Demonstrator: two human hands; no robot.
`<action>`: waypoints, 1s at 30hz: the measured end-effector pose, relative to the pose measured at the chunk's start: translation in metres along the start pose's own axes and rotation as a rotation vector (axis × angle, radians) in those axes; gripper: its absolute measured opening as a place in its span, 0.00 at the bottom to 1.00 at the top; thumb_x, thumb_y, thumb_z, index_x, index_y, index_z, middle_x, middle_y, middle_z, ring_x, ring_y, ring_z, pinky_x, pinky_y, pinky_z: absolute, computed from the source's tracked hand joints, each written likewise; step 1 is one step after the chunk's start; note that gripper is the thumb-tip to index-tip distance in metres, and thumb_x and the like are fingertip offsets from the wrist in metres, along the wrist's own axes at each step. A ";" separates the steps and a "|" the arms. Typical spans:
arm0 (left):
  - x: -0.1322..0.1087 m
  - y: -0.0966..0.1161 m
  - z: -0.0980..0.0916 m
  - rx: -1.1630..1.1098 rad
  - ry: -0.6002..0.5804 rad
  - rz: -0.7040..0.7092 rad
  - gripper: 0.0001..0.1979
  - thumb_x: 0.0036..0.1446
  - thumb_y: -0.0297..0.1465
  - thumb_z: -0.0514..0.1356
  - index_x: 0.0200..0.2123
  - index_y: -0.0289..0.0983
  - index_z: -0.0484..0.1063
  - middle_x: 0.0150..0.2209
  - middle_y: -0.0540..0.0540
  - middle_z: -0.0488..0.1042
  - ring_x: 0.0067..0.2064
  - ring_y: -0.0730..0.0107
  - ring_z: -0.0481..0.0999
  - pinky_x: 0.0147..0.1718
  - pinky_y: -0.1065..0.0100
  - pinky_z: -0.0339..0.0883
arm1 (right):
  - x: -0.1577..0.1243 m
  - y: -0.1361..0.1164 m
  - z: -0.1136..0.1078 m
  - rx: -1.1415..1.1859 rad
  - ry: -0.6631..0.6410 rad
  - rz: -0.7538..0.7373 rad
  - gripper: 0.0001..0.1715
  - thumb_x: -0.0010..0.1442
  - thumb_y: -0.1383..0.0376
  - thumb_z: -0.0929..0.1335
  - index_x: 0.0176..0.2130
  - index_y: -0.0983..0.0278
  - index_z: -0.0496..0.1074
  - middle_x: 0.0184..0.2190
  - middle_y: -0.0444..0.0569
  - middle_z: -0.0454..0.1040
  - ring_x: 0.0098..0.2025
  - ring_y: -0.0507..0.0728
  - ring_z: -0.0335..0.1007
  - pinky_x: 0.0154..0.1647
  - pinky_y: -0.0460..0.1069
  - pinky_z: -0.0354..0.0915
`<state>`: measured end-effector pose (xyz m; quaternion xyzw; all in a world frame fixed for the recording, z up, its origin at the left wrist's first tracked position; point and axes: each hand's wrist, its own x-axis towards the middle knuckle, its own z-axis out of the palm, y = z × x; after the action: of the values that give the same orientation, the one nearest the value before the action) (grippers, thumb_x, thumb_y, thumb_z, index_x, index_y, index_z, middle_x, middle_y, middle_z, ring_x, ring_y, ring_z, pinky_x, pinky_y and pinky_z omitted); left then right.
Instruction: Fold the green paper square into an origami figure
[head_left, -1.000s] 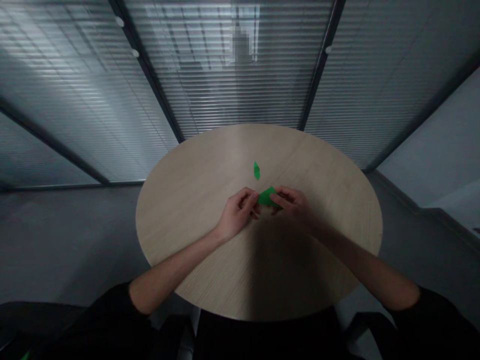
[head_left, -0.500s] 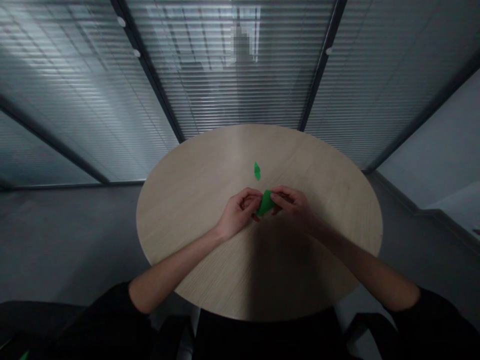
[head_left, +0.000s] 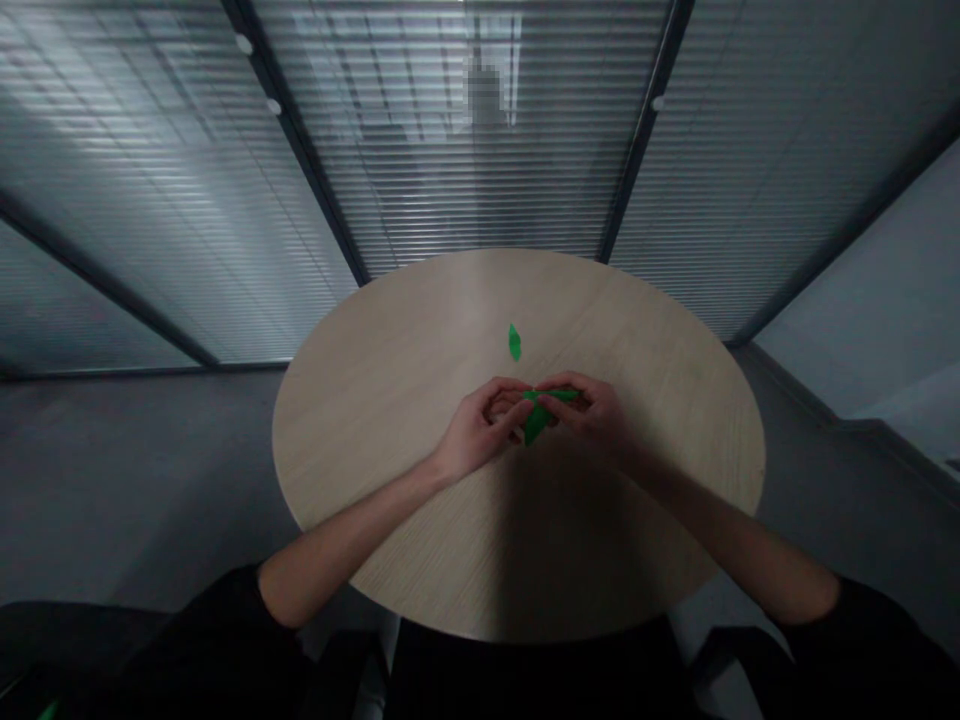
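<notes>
The left hand (head_left: 484, 425) and the right hand (head_left: 589, 412) hold a bright green folded paper shape (head_left: 541, 413) between them, over a round, light wood table (head_left: 390, 440). Their fingers (head_left: 564, 392) pinch the paper in a narrow, tight hold. The shape has folds in it and is not flat. A small, pointed green paper piece (head_left: 514, 342) lies on the table, just ahead of the hands, with nobody touching it.

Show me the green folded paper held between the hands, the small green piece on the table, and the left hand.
Green folded paper piece (head_left: 535, 425): head view, on its lower point, below the fingers.
Small green diamond-shaped paper piece (head_left: 514, 342): head view, on its middle.
Bare left hand (head_left: 478, 430): head view, on its back.
</notes>
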<state>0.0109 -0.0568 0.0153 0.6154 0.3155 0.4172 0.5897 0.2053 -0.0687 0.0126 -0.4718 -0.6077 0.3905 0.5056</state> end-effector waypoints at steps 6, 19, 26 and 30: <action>0.004 -0.005 -0.003 -0.059 0.048 -0.037 0.13 0.59 0.37 0.69 0.39 0.35 0.71 0.27 0.51 0.75 0.26 0.74 0.76 0.26 0.71 0.76 | -0.001 0.001 0.000 0.164 -0.093 0.081 0.25 0.52 0.54 0.79 0.46 0.61 0.74 0.33 0.47 0.80 0.29 0.54 0.76 0.31 0.49 0.74; 0.002 -0.006 -0.002 -0.124 0.003 -0.045 0.14 0.60 0.38 0.67 0.43 0.36 0.69 0.30 0.50 0.77 0.26 0.72 0.79 0.27 0.70 0.77 | 0.000 0.006 0.001 0.235 -0.220 0.168 0.19 0.57 0.51 0.76 0.36 0.63 0.76 0.30 0.47 0.78 0.29 0.52 0.75 0.31 0.48 0.74; 0.000 0.000 0.000 -0.158 -0.003 -0.047 0.11 0.62 0.36 0.65 0.42 0.35 0.71 0.32 0.47 0.78 0.31 0.69 0.81 0.29 0.68 0.79 | 0.001 0.005 0.002 0.209 -0.189 0.179 0.18 0.56 0.51 0.76 0.31 0.63 0.75 0.25 0.45 0.75 0.26 0.51 0.71 0.27 0.47 0.69; 0.000 0.002 0.001 -0.149 0.011 -0.046 0.14 0.64 0.40 0.64 0.39 0.35 0.71 0.32 0.47 0.77 0.32 0.68 0.80 0.28 0.69 0.79 | -0.001 0.005 0.004 0.136 -0.137 0.085 0.17 0.55 0.53 0.76 0.29 0.63 0.75 0.23 0.44 0.75 0.23 0.50 0.69 0.24 0.46 0.65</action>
<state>0.0115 -0.0572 0.0177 0.5599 0.3007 0.4292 0.6417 0.2024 -0.0681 0.0070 -0.4339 -0.5923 0.4832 0.4768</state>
